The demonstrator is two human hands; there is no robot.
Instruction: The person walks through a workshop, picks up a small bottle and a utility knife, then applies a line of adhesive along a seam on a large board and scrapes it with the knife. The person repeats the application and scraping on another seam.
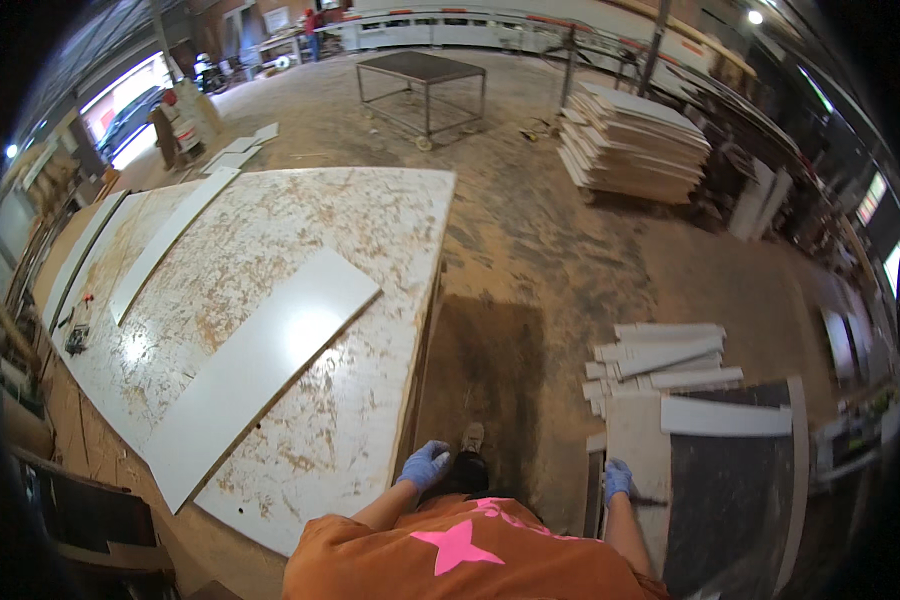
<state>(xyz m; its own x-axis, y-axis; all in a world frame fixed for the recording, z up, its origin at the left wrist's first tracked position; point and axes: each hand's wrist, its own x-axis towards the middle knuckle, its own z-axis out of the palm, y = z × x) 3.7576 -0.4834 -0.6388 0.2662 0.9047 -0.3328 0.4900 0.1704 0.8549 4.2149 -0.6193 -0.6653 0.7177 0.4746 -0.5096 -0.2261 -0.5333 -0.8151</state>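
A flat pale board (642, 435) beside the right hand (618, 477), whose grip was unclear, looked stiff, best lifted by its long edges; the left hand (427, 465) hung loosely half-open.

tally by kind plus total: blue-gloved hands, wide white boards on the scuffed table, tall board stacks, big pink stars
Blue-gloved left hand and right hand: 2
Wide white board on scuffed white table: 1
Tall stack of pale boards: 1
Big pink star on orange shirt: 1
Total: 5
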